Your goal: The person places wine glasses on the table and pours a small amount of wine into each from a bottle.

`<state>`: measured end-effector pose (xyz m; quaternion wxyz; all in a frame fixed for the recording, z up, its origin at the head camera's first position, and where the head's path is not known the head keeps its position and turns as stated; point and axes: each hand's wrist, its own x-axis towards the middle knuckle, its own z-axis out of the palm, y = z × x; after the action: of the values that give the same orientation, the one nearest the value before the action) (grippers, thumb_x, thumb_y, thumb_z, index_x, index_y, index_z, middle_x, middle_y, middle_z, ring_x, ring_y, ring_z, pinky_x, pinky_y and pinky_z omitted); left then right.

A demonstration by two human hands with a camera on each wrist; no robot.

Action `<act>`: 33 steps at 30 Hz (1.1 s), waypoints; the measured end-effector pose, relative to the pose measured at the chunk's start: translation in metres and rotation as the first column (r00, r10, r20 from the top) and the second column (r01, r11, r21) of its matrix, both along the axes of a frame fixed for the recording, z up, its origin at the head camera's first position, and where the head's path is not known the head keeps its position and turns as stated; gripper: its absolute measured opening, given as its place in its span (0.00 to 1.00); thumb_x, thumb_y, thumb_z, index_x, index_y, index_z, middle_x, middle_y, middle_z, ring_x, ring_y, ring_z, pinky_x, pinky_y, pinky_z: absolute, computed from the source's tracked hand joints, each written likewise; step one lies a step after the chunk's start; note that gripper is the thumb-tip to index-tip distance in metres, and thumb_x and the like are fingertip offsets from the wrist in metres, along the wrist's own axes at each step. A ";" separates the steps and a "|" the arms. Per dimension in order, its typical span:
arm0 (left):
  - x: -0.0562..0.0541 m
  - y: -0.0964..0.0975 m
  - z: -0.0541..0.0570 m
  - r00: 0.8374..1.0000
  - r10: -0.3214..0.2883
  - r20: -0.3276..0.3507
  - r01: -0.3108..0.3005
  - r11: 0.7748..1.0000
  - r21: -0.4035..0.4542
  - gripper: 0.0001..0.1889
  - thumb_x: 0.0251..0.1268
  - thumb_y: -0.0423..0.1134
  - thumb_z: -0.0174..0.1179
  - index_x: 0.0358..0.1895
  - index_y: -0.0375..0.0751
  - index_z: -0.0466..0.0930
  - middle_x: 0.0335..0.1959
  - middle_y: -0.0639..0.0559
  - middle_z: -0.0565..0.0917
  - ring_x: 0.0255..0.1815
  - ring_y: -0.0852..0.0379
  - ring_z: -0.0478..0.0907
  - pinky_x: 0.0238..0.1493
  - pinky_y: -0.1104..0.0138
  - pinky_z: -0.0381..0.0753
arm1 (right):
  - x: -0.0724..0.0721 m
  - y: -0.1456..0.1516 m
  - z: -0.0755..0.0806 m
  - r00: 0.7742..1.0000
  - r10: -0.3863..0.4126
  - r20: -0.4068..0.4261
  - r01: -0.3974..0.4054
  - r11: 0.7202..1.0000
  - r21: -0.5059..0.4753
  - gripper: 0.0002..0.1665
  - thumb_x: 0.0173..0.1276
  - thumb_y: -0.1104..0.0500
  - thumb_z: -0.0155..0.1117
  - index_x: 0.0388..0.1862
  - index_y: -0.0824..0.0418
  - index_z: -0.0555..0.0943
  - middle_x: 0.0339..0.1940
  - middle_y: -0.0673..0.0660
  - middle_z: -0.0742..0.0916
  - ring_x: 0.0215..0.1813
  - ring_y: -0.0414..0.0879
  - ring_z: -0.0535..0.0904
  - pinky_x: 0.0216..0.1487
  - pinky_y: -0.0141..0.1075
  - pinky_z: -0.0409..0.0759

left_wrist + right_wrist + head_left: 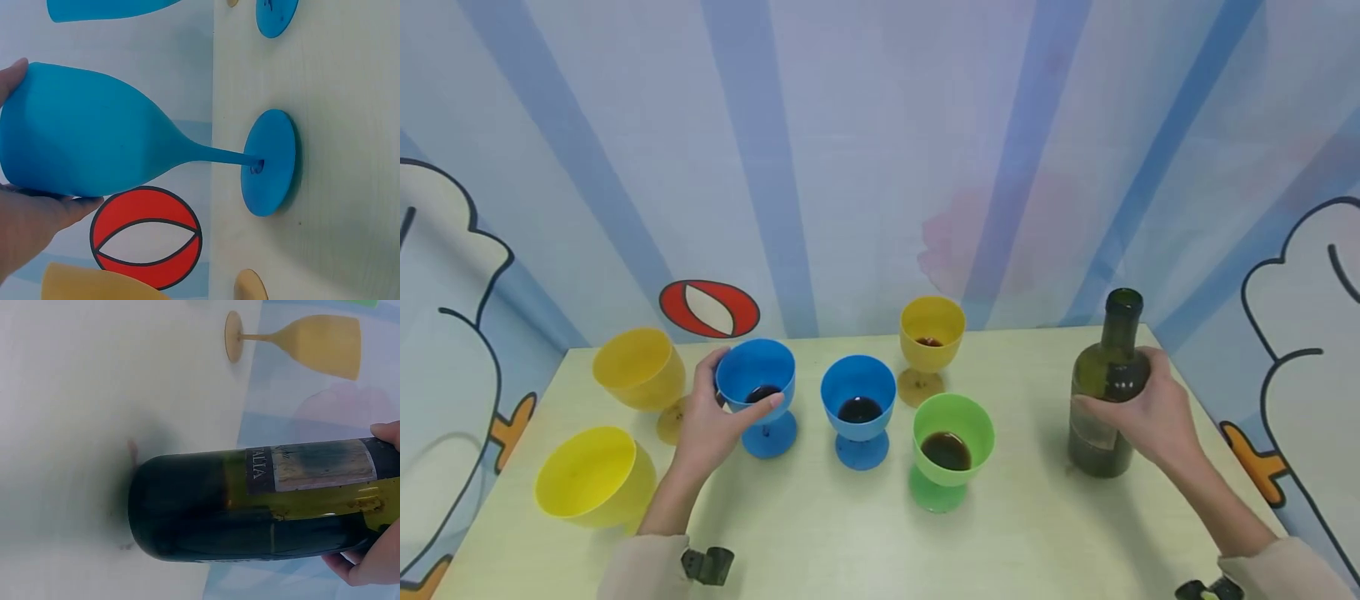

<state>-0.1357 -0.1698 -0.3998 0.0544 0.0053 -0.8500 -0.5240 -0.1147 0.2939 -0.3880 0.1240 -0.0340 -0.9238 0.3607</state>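
Note:
My left hand point(706, 427) grips the bowl of a blue wine goblet point(752, 367), thumb on the near side and fingers round the far side. The goblet is upright with a little dark liquid inside, its round foot point(272, 181) down at the tabletop. On the right, my right hand point(1161, 417) grips a dark green wine bottle point(1093, 457) round its upper body. This bottle is upright and uncorked, its base close over the table, with dark liquid inside and a worn label point(325, 465) on its side.
Between the hands stand another blue goblet point(842, 392), a green goblet point(977, 429) and a yellow goblet point(932, 308), each holding dark liquid. Two yellow goblets point(640, 371) stand left of my left hand. A striped cloth backdrop point(865, 167) rises behind the table point(820, 550).

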 end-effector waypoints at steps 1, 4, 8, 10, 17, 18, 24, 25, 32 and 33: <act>0.000 0.000 0.000 1.000 -0.001 0.003 0.001 1.000 -0.002 0.47 0.53 0.46 0.66 0.69 0.38 0.44 0.67 0.39 0.55 0.67 0.40 0.52 0.61 0.45 0.60 | 0.000 0.001 -0.002 1.000 -0.007 0.003 0.007 1.000 -0.004 0.54 0.50 0.49 0.72 0.65 0.72 0.52 0.48 0.74 0.73 0.44 0.66 0.72 0.34 0.53 0.74; -0.001 0.000 -0.001 1.000 -0.003 0.019 0.003 1.000 -0.004 0.48 0.53 0.46 0.65 0.70 0.38 0.43 0.67 0.38 0.54 0.67 0.40 0.51 0.61 0.45 0.60 | 0.002 0.004 -0.005 0.999 -0.032 0.009 0.032 0.999 -0.028 0.55 0.51 0.49 0.72 0.65 0.72 0.51 0.49 0.74 0.72 0.46 0.66 0.72 0.36 0.55 0.73; -0.005 -0.002 -0.008 1.000 0.009 0.020 -0.009 1.000 -0.026 0.48 0.54 0.49 0.65 0.70 0.41 0.42 0.68 0.39 0.54 0.67 0.40 0.52 0.60 0.45 0.61 | 0.003 0.007 -0.007 0.998 -0.069 0.002 0.069 0.997 -0.046 0.55 0.51 0.50 0.72 0.66 0.72 0.51 0.50 0.74 0.72 0.47 0.67 0.71 0.39 0.57 0.71; -0.006 -0.003 -0.010 1.000 0.006 0.027 -0.005 1.000 -0.027 0.48 0.54 0.49 0.65 0.70 0.41 0.42 0.68 0.39 0.54 0.67 0.40 0.52 0.60 0.45 0.61 | 0.003 0.008 -0.009 0.997 -0.080 -0.001 0.080 0.996 -0.049 0.55 0.51 0.50 0.72 0.66 0.72 0.50 0.50 0.75 0.71 0.47 0.67 0.70 0.39 0.58 0.70; -0.002 -0.005 -0.005 0.995 -0.050 0.087 0.052 0.998 -0.019 0.49 0.55 0.49 0.63 0.71 0.42 0.38 0.69 0.37 0.50 0.67 0.36 0.49 0.60 0.44 0.60 | 0.005 0.015 -0.013 0.994 -0.111 0.014 0.111 0.991 -0.071 0.57 0.51 0.49 0.71 0.67 0.72 0.49 0.53 0.75 0.69 0.50 0.67 0.68 0.41 0.57 0.69; -0.002 -0.005 -0.006 0.994 -0.053 0.091 0.055 0.998 -0.021 0.49 0.55 0.50 0.63 0.71 0.42 0.38 0.69 0.37 0.50 0.67 0.36 0.49 0.60 0.44 0.60 | 0.006 0.015 -0.013 0.993 -0.114 0.018 0.115 0.991 -0.074 0.57 0.51 0.49 0.71 0.67 0.72 0.48 0.53 0.75 0.69 0.50 0.67 0.68 0.42 0.57 0.69; 0.000 -0.007 -0.006 0.993 -0.053 0.108 0.057 0.998 -0.037 0.51 0.55 0.52 0.63 0.72 0.44 0.35 0.71 0.38 0.46 0.68 0.35 0.47 0.60 0.44 0.60 | 0.009 0.018 -0.013 0.992 -0.121 0.033 0.123 0.989 -0.083 0.56 0.52 0.48 0.70 0.67 0.72 0.48 0.55 0.77 0.67 0.53 0.69 0.66 0.42 0.59 0.69; 0.000 -0.007 -0.005 0.993 -0.052 0.108 0.056 0.998 -0.039 0.51 0.55 0.52 0.62 0.72 0.45 0.35 0.71 0.38 0.46 0.68 0.36 0.46 0.60 0.44 0.60 | 0.010 0.019 -0.013 0.992 -0.123 0.036 0.126 0.988 -0.086 0.57 0.52 0.48 0.70 0.67 0.72 0.48 0.56 0.77 0.67 0.53 0.70 0.66 0.43 0.59 0.69; 0.005 -0.007 -0.001 0.997 -0.056 0.060 0.059 0.998 -0.037 0.51 0.55 0.50 0.63 0.72 0.44 0.34 0.72 0.41 0.47 0.70 0.40 0.45 0.63 0.45 0.56 | 0.013 0.027 -0.015 0.987 -0.146 0.067 0.154 0.978 -0.139 0.58 0.53 0.48 0.69 0.68 0.70 0.44 0.59 0.78 0.63 0.57 0.73 0.62 0.48 0.63 0.65; 0.006 -0.007 -0.001 0.997 -0.056 0.049 0.058 0.998 -0.034 0.51 0.55 0.50 0.64 0.73 0.44 0.35 0.72 0.41 0.47 0.70 0.41 0.45 0.63 0.45 0.55 | 0.014 0.029 -0.015 0.987 -0.147 0.070 0.156 0.976 -0.151 0.58 0.53 0.48 0.69 0.68 0.69 0.44 0.60 0.77 0.63 0.58 0.73 0.61 0.49 0.63 0.64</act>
<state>-0.1301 -0.1772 -0.4004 0.0193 -0.0073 -0.8601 -0.5098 -0.1012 0.3225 -0.4032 0.1209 -0.1243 -0.8907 0.4203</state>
